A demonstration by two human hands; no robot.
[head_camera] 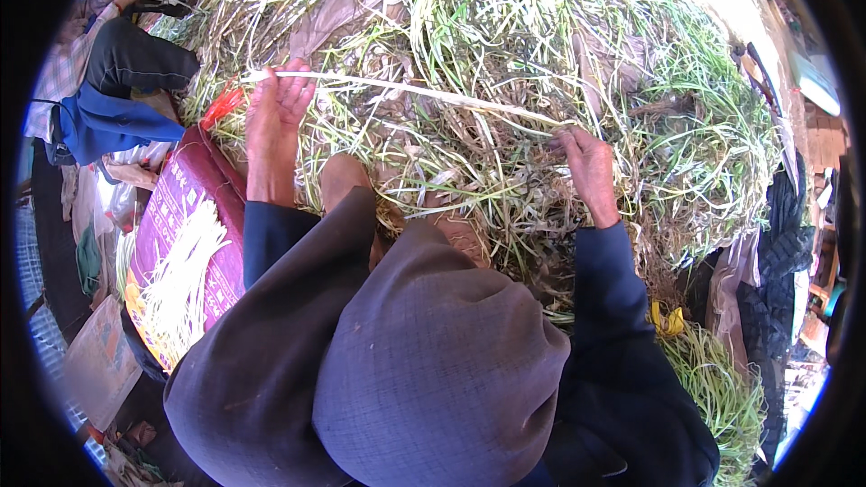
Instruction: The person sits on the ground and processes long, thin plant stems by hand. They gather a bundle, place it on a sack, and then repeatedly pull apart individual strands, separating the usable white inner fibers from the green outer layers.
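Observation:
A long, pale leafy stalk stretches nearly straight between my two hands, sloping down to the right. My left hand holds its whitish end, with the thumb across it and the fingers spread. At the other end, my right hand pinches the thin, yellowish tip between thumb and fingers. Beneath and beyond both hands spreads a tangled heap of green and pale stalks. By my left forearm, trimmed-looking white stalks lie together on a purple printed sack.
Orange-red plastic strips stick up beside my left wrist. Another person sits at the upper left, hands on a stalk. A heap of green stalks with a yellow tie lies by my right elbow. Dark cloth hangs at the right.

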